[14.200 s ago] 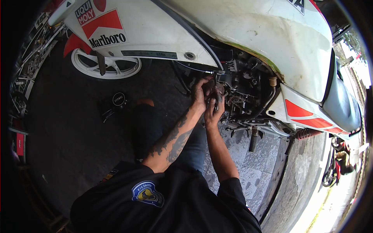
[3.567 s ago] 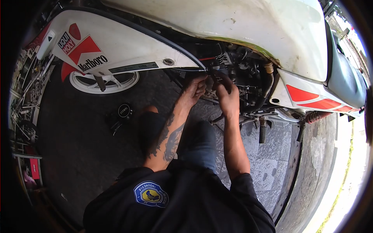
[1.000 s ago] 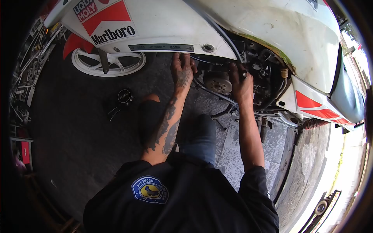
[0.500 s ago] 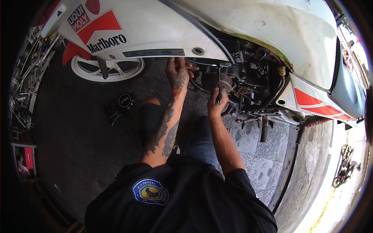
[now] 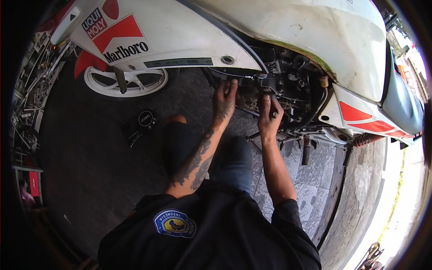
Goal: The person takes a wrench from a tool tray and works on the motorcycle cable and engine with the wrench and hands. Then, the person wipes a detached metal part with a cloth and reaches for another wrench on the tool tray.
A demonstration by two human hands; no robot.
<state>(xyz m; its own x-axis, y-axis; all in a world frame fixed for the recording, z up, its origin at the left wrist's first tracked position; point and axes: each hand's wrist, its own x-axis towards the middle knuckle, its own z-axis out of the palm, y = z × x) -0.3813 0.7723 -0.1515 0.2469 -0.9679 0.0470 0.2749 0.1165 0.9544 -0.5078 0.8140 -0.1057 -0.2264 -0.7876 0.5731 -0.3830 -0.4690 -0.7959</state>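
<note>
My left hand (image 5: 225,96) is raised just below the lower edge of the white fairing (image 5: 189,40). Its thumb and fingers are pinched together; whatever they grip is hidden. To its right, my right hand (image 5: 270,112) is closed around a dark-handled tool (image 5: 274,115), whose rounded end pokes out of the palm. A short shiny metal rod (image 5: 247,77) shows between the fingertips of both hands, but I cannot tell whether it belongs to the tool. Behind my hands lies the motorcycle's exposed engine (image 5: 290,90), with hoses and cables around it.
A white front wheel (image 5: 126,83) is at the left. On the dark floor stands a round black container (image 5: 146,119). Metal parts hang along the left side (image 5: 33,94). The footpeg (image 5: 306,153) juts out at the right, above grey tiles (image 5: 299,189).
My left hand has come out from under the fairing edge, moving right and slightly down, and its fingers have closed. My right hand has shifted right with the tool.
</note>
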